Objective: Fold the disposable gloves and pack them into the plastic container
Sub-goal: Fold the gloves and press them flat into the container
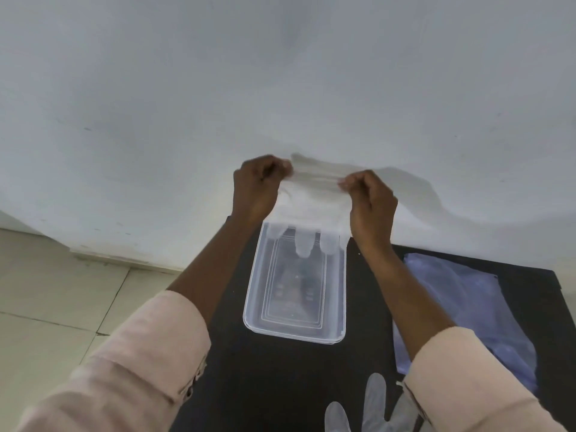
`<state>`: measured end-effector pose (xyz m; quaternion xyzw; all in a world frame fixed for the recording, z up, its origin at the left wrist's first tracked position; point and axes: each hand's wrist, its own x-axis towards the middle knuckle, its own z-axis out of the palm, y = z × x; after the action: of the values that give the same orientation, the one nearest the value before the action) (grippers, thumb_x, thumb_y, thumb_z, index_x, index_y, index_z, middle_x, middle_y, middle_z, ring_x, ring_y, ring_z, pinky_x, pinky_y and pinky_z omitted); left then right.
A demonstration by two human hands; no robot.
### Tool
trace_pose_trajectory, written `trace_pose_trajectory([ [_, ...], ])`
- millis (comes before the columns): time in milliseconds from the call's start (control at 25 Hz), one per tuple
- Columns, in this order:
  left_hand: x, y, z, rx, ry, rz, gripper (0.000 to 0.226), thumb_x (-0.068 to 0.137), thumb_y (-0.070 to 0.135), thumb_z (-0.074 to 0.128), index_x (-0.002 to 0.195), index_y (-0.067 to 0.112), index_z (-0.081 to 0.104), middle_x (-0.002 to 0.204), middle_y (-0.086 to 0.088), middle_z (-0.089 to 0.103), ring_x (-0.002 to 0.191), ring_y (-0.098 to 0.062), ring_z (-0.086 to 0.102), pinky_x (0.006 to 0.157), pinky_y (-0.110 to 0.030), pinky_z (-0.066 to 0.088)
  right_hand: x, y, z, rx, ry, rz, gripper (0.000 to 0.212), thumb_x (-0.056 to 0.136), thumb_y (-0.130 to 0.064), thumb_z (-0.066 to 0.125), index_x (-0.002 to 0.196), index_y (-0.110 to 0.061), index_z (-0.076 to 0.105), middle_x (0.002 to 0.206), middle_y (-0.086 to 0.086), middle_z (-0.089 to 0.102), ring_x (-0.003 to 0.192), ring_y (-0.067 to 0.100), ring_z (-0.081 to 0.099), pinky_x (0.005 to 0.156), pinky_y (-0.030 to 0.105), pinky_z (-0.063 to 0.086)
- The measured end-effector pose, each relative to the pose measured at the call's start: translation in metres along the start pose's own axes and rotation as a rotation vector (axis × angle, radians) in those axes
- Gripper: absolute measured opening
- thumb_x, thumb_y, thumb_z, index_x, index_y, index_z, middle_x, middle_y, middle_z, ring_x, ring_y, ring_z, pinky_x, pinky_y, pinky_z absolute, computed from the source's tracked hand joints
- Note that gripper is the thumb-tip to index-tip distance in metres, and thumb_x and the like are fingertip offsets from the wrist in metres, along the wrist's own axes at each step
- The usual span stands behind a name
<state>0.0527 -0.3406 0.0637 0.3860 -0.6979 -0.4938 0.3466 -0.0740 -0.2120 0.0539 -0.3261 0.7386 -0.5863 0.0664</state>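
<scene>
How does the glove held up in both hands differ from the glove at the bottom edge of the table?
The held glove hangs in the air, pinched at its cuff by the left hand and right hand, fingers pointing down over the container. The table glove lies flat and untouched, fingers pointing away from the person. Both are translucent and unfolded.

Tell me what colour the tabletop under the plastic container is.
Black tabletop, seen in the head view under the clear plastic container.

No legible text, label, brand, number or sign is visible; the embossed marks on the base of the plastic container point(296, 333) are too blurred to read
</scene>
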Motion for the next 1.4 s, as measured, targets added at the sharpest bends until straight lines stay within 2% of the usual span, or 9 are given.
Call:
trace_pose_trajectory([
  [80, -0.007, 0.022, -0.005, -0.072, 0.042, 0.094, 0.019, 0.091, 0.022, 0.062, 0.085, 0.011, 0.077, 0.083, -0.002, 0.077, 0.078, -0.018, 0.069, 0.075, -0.027, 0.05, -0.002, -0.019, -0.009, 0.011, 0.07, -0.08, 0.018, 0.093, -0.011, 0.053, 0.082, -0.002, 0.063, 0.078, 0.016, 0.071, 0.074, 0.031, 0.063, 0.065, 0.03, 0.045],
  [160, -0.027, 0.03, -0.013, -0.102, 0.06, 0.193, 0.022, 0.094, 0.024, 0.062, 0.088, 0.008, 0.075, 0.081, -0.007, 0.075, 0.068, -0.025, 0.061, 0.066, -0.027, 0.043, -0.019, -0.032, -0.02, 0.028, 0.13, -0.167, 0.018, 0.096, -0.012, 0.053, 0.085, -0.003, 0.065, 0.082, 0.011, 0.072, 0.073, 0.017, 0.063, 0.064, 0.025, 0.044],
  [240, -0.054, 0.016, -0.018, -0.089, 0.012, 0.219, 0.022, 0.095, 0.023, 0.062, 0.088, 0.007, 0.074, 0.081, -0.009, 0.073, 0.064, -0.011, 0.056, 0.063, -0.026, 0.041, -0.046, -0.023, -0.024, 0.001, 0.105, -0.212, 0.017, 0.096, -0.012, 0.053, 0.09, -0.005, 0.067, 0.086, 0.005, 0.071, 0.074, 0.009, 0.062, 0.064, 0.018, 0.043],
  [360, -0.082, -0.044, -0.017, 0.065, -0.136, 0.173, 0.017, 0.092, 0.025, 0.065, 0.09, 0.012, 0.076, 0.092, 0.003, 0.075, 0.093, -0.006, 0.066, 0.083, -0.038, 0.052, -0.085, 0.029, -0.021, -0.129, -0.069, -0.195, 0.022, 0.095, -0.02, 0.052, 0.099, -0.008, 0.069, 0.097, -0.002, 0.071, 0.088, 0.014, 0.067, 0.079, 0.032, 0.054],
  [520, -0.103, -0.112, -0.011, 0.65, -0.257, 0.34, 0.027, 0.09, 0.041, 0.057, 0.08, 0.025, 0.077, 0.127, -0.003, 0.065, 0.127, -0.027, 0.05, 0.101, -0.058, 0.04, -0.117, 0.086, -0.016, -0.5, -0.229, -0.151, 0.021, 0.091, -0.029, 0.053, 0.088, -0.018, 0.07, 0.129, 0.007, 0.061, 0.127, 0.027, 0.05, 0.106, 0.05, 0.038],
  [640, -0.115, -0.125, -0.01, 0.811, -0.296, 0.262, 0.027, 0.088, 0.046, 0.057, 0.073, 0.034, 0.076, 0.145, -0.008, 0.051, 0.14, -0.034, 0.034, 0.112, -0.062, 0.024, -0.131, 0.096, -0.016, -0.652, -0.269, -0.015, 0.018, 0.089, -0.034, 0.055, 0.085, -0.025, 0.07, 0.146, 0.009, 0.044, 0.141, 0.03, 0.031, 0.111, 0.046, 0.022],
  [840, -0.128, -0.132, -0.01, 0.865, -0.327, 0.23, 0.031, 0.086, 0.054, 0.054, 0.07, 0.037, 0.073, 0.155, -0.011, 0.037, 0.146, -0.038, 0.021, 0.113, -0.066, 0.01, -0.143, 0.102, -0.011, -0.717, -0.317, 0.069, 0.007, 0.086, -0.03, 0.067, 0.083, -0.025, 0.071, 0.149, 0.013, 0.041, 0.141, 0.037, 0.029, 0.112, 0.051, 0.02],
  [1120, -0.137, -0.128, -0.011, 1.118, -0.393, 0.077, 0.07, 0.083, 0.069, 0.018, 0.12, 0.033, 0.065, 0.165, -0.004, 0.0, 0.149, -0.03, -0.013, 0.115, -0.055, -0.007, -0.153, 0.095, -0.009, -0.747, -0.358, 0.154, 0.009, 0.084, -0.03, 0.069, 0.076, -0.027, 0.07, 0.158, 0.008, 0.024, 0.147, 0.035, 0.011, 0.114, 0.051, 0.01],
  [1400, -0.146, -0.103, -0.008, 1.265, -0.516, -0.074, 0.027, 0.093, 0.051, 0.049, 0.093, 0.035, 0.07, 0.162, -0.007, -0.022, 0.144, -0.035, -0.029, 0.114, -0.061, -0.01, -0.155, 0.094, -0.008, -0.798, -0.422, 0.133, 0.014, 0.085, -0.036, 0.067, 0.073, -0.028, 0.069, 0.161, 0.005, 0.014, 0.148, 0.035, 0.0, 0.113, 0.05, -0.002],
])
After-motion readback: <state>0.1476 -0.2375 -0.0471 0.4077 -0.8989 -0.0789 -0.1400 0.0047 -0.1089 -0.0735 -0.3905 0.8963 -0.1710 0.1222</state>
